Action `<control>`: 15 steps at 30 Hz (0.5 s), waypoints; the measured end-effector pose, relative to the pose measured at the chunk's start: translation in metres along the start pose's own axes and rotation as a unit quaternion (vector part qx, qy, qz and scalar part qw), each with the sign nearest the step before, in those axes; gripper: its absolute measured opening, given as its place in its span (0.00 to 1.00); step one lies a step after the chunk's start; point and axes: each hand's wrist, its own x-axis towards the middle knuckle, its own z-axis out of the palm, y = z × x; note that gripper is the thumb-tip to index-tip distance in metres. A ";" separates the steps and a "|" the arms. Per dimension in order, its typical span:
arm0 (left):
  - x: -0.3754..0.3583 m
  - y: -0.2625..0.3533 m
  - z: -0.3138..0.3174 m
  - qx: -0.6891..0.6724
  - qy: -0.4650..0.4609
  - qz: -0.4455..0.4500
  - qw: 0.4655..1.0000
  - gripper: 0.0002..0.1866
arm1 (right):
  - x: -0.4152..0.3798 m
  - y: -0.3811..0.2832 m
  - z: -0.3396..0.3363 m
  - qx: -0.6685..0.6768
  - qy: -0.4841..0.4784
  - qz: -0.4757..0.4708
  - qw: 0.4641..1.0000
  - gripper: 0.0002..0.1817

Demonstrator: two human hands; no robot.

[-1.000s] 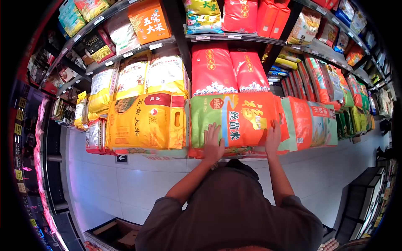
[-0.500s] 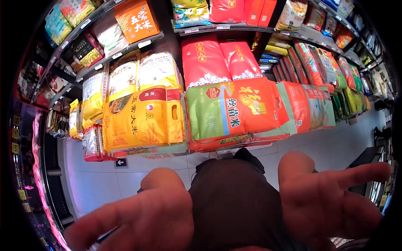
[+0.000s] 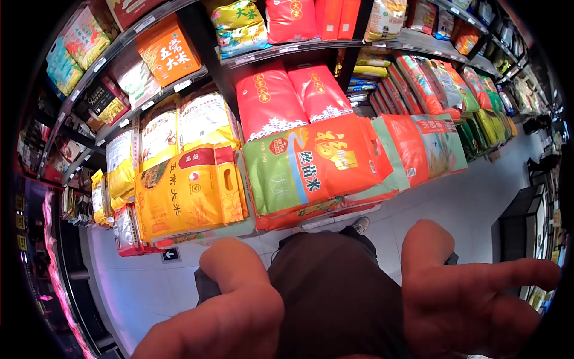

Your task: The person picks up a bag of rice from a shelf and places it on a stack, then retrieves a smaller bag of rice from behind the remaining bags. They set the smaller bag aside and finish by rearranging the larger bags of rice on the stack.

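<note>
Both palms face up in front of my dark clothing [image 3: 335,281], and neither one touches a rice bag. My left hand [image 3: 221,314] is at the bottom centre-left with its thumb stretched out and nothing on the palm; the frame's lower edge cuts off its other fingers. At the lower right, my right hand [image 3: 466,293] is open and bare, with one finger pointing outward. Beyond them lie the nearest bags: a yellow rice bag [image 3: 179,200] with a handle hole, and a red-and-green rice bag [image 3: 323,161] on top of a stack.
Two red rice bags [image 3: 272,99] stand behind the stack, with a pale green and red bag [image 3: 421,146] to the right. An orange rice box [image 3: 170,51] sits on the upper left shelf. Grey tiled floor [image 3: 472,209] runs along the right, beside a dark-framed case [image 3: 517,221].
The view has turned a little right, so the shelves and bags sit further left. My left hand has moved slightly right and lower in view; my right hand keeps nearly the same pose.
</note>
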 end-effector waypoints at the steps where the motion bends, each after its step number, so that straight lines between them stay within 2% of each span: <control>1: -0.001 -0.010 0.001 0.082 -0.001 0.007 0.997 0.20 | 0.003 -0.002 -0.007 -0.009 -0.001 -0.002 1.000 0.22; 8: -0.020 -0.053 0.016 0.022 0.047 0.034 0.998 0.20 | 0.024 -0.052 -0.058 -0.097 -0.036 0.006 0.995 0.17; 9: -0.030 -0.055 0.013 0.192 0.058 0.046 0.979 0.22 | 0.029 -0.056 -0.070 -0.099 -0.031 0.004 0.995 0.17; 10: -0.043 -0.056 0.009 0.356 0.065 0.057 0.930 0.24 | 0.037 -0.060 -0.084 -0.142 -0.031 0.002 0.989 0.18; 11: -0.056 -0.042 -0.002 0.254 0.048 0.016 0.966 0.30 | 0.043 -0.063 -0.095 -0.183 -0.031 0.001 0.983 0.18; 12: -0.065 -0.035 -0.015 0.297 0.031 -0.110 0.948 0.30 | 0.043 -0.043 -0.090 -0.183 -0.025 0.003 0.983 0.18; 13: -0.076 -0.032 -0.022 0.336 0.014 -0.233 0.912 0.30 | 0.040 -0.008 -0.077 -0.075 0.006 -0.048 0.996 0.18; 14: -0.105 -0.055 -0.017 0.336 0.163 -0.235 0.897 0.33 | 0.040 0.010 -0.074 0.033 0.037 -0.100 0.994 0.18; 15: -0.119 -0.067 -0.041 0.521 -0.017 -0.293 0.801 0.35 | 0.043 -0.004 -0.091 0.030 0.039 -0.099 0.994 0.18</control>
